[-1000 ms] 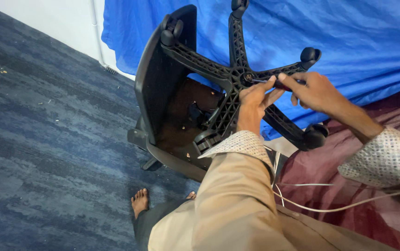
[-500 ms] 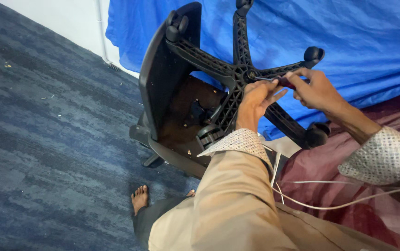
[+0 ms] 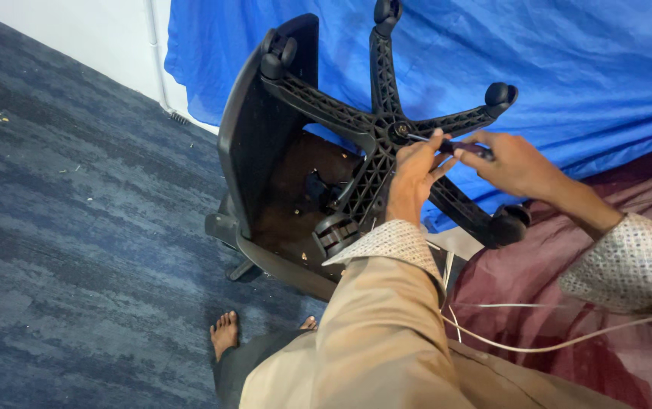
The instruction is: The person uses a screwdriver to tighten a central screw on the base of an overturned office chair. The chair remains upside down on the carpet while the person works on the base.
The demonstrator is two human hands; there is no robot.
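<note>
A black office chair (image 3: 262, 144) lies tipped on its side on the carpet, its five-armed wheeled base (image 3: 371, 125) facing me. My right hand (image 3: 511, 163) grips the dark handle of a screwdriver (image 3: 447, 144) whose thin shaft points at the hub in the middle of the base. My left hand (image 3: 413, 170) pinches the shaft near the handle, just below and right of the hub. Both fingertips crowd the tool, so the tip itself is barely visible.
A blue tarp (image 3: 568, 68) hangs behind the chair. Maroon cloth (image 3: 561, 288) covers the right side, with a thin white cable (image 3: 538, 344) across it. Blue-grey carpet (image 3: 76, 250) spreads left. My bare foot (image 3: 224, 333) rests below the chair. A white wall (image 3: 76, 38) is behind.
The view has shifted slightly. My hands have stayed at the hub; the screwdriver shaft now shows more plainly between them, pointing at the centre.
</note>
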